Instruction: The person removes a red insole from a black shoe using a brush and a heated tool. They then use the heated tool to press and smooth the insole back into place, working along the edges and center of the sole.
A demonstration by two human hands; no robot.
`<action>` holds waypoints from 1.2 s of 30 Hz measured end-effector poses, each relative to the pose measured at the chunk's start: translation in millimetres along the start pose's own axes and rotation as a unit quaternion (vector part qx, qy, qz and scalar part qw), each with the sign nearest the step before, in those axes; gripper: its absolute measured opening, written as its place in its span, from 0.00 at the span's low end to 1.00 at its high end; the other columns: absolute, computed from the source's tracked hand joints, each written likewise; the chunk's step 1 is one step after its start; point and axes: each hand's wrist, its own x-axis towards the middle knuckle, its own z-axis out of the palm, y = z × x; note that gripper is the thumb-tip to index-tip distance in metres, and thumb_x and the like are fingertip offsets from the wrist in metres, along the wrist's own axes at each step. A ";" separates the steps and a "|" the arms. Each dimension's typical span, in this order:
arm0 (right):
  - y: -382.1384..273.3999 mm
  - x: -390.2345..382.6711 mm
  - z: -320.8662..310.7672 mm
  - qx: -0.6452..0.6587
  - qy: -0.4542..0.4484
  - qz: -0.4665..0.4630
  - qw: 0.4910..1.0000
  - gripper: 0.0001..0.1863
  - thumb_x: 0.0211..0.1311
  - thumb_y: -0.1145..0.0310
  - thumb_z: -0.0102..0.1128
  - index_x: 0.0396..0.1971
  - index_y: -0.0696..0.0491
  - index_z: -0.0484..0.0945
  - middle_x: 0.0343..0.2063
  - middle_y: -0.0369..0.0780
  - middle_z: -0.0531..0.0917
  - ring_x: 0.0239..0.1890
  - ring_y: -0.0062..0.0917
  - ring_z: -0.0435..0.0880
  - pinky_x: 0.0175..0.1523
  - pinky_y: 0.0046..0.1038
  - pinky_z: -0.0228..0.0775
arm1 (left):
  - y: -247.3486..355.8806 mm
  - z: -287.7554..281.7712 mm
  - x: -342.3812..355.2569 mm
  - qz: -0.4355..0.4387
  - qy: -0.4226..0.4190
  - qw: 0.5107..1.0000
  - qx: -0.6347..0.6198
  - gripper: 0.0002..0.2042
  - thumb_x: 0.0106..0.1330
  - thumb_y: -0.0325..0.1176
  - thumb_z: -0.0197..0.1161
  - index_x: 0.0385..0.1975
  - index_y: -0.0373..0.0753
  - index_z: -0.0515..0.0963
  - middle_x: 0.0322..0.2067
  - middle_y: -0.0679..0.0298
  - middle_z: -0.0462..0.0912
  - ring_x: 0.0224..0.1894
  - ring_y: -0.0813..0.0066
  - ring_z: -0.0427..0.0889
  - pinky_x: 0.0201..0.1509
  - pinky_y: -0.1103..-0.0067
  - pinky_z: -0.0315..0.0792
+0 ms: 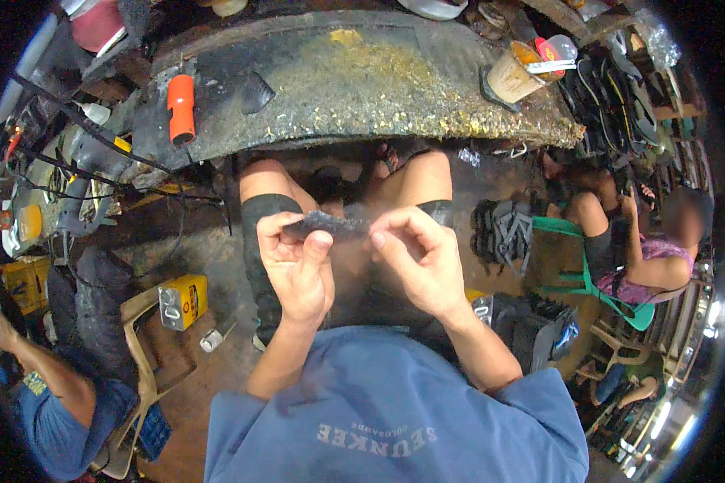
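Observation:
Above my lap, my left hand (296,274) pinches a flat, dark, speckled strip (330,224) between thumb and fingers. My right hand (415,262) has its fingertips drawn together at the strip's right end; whether they grip it or something small is unclear. Both forearms come up over my blue shirt (395,386), and the strip hangs between my knees, short of the bench's front edge.
Ahead, a worn bench (379,97) bears an orange tool (180,109), a dark scrap (257,92) and a stained cup (514,71). Cables and a machine (89,185) sit left, near a yellow can (183,302). Co-workers (60,402) (644,258) sit either side; flip-flops (503,233) lie right.

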 end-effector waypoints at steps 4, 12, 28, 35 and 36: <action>-0.8 9.1 -1.4 -0.045 0.020 -0.039 0.998 0.03 0.76 0.74 0.67 0.43 0.57 0.84 0.34 0.34 0.89 0.37 0.14 0.86 0.45 0.22 0.78 | -4.9 5.4 0.5 0.000 0.015 1.000 -0.018 0.21 0.72 0.21 0.73 0.59 0.44 0.72 0.48 0.65 0.85 0.51 0.72 0.87 0.61 0.70 0.83; 6.5 16.8 -1.0 -0.087 0.047 -0.118 0.988 0.03 0.70 0.79 0.67 0.40 0.58 0.82 0.32 0.35 0.88 0.35 0.14 0.85 0.44 0.21 0.77 | -7.7 14.0 0.8 -0.013 0.037 0.998 -0.045 0.22 0.72 0.19 0.72 0.60 0.43 0.71 0.49 0.64 0.84 0.53 0.71 0.86 0.64 0.67 0.82; -4.2 15.5 1.5 0.088 -0.075 -0.055 0.992 0.04 0.76 0.79 0.64 0.46 0.59 0.83 0.35 0.38 0.90 0.39 0.21 0.91 0.47 0.28 0.85 | -0.5 10.5 -3.1 -0.279 0.047 0.935 -0.213 0.22 0.85 0.56 0.53 0.69 0.54 0.75 0.52 0.70 0.90 0.44 0.70 0.88 0.40 0.71 0.82; -7.4 17.4 -1.9 0.035 -0.086 -0.076 0.993 0.06 0.71 0.79 0.67 0.45 0.60 0.83 0.35 0.40 0.90 0.39 0.22 0.91 0.48 0.29 0.84 | -3.2 5.4 -2.0 -0.256 0.044 0.942 -0.211 0.17 0.84 0.51 0.59 0.65 0.55 0.73 0.48 0.71 0.85 0.50 0.72 0.88 0.51 0.68 0.86; -7.1 17.7 -2.0 0.025 -0.086 -0.088 0.992 0.06 0.71 0.79 0.67 0.44 0.60 0.83 0.35 0.40 0.90 0.39 0.22 0.91 0.48 0.29 0.84 | -3.9 4.0 -1.1 -0.251 0.038 0.942 -0.218 0.17 0.84 0.50 0.60 0.65 0.54 0.73 0.48 0.70 0.85 0.50 0.72 0.88 0.51 0.68 0.86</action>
